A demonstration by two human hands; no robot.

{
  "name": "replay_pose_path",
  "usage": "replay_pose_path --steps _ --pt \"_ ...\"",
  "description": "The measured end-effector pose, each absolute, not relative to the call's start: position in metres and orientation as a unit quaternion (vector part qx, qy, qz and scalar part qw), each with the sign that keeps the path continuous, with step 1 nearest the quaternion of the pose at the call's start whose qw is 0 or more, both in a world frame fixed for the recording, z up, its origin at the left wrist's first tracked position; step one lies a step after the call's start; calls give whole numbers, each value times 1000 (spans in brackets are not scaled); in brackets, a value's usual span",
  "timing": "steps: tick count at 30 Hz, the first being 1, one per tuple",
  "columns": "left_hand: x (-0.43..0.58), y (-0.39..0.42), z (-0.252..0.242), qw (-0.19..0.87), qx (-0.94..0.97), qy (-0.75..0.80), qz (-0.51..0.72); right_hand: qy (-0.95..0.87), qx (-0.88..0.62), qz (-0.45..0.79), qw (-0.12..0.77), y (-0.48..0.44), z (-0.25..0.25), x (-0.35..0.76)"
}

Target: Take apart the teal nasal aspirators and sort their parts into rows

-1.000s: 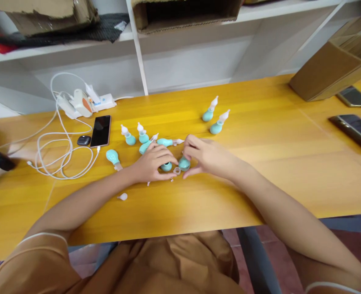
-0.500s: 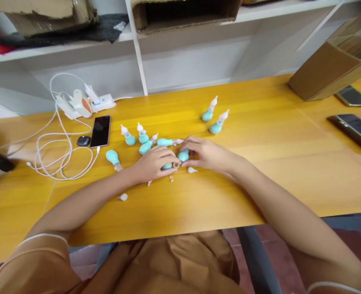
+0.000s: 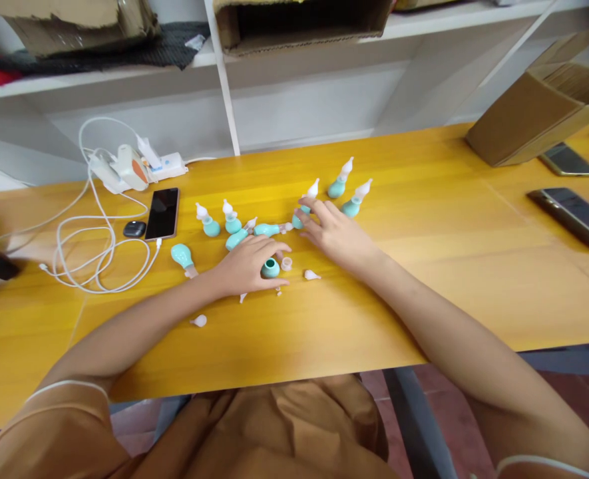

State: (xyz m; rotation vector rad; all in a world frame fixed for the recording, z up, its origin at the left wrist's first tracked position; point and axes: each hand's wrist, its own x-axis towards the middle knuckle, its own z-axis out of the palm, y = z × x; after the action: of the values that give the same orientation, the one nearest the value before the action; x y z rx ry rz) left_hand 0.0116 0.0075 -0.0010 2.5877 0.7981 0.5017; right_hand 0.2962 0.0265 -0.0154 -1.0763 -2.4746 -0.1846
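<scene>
On the yellow table (image 3: pixel 424 266) my left hand (image 3: pixel 244 266) curls around a teal rubber bulb (image 3: pixel 270 268) that has no tip. A small clear ring (image 3: pixel 287 263) and a loose white tip (image 3: pixel 311 274) lie just beside it. My right hand (image 3: pixel 337 234) reaches forward, its fingertips on the bulb of a teal aspirator with a white tip (image 3: pixel 307 199), which stands upright. Two more upright aspirators (image 3: pixel 349 189) stand just right of it. Several others (image 3: pixel 231 223) stand or lie behind my left hand.
A teal bulb (image 3: pixel 182 254) and a white tip (image 3: pixel 199 320) lie loose at the left. Further left are a phone (image 3: pixel 164 213), a black case (image 3: pixel 134 229), white cables (image 3: pixel 99 253) and a power strip (image 3: pixel 134 166). A cardboard box (image 3: pixel 534 120) and two phones (image 3: pixel 568 213) lie at the right.
My right hand lifted an aspirator from beside my left hand and carried it forward, up to the two upright ones. A white tip now lies uncovered. My left hand stayed on its bulb.
</scene>
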Motion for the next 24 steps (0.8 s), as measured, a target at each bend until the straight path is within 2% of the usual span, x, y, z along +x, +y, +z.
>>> replay_pose_path --steps 9,20,24 --pt "8 8 12 179 940 267 118 -895 -405 -97 159 9 6 304" --pt "6 9 12 205 930 284 109 -913 -372 -61 153 8 10 309" --pt "5 8 11 204 926 292 125 -925 -345 -89 131 13 7 310"
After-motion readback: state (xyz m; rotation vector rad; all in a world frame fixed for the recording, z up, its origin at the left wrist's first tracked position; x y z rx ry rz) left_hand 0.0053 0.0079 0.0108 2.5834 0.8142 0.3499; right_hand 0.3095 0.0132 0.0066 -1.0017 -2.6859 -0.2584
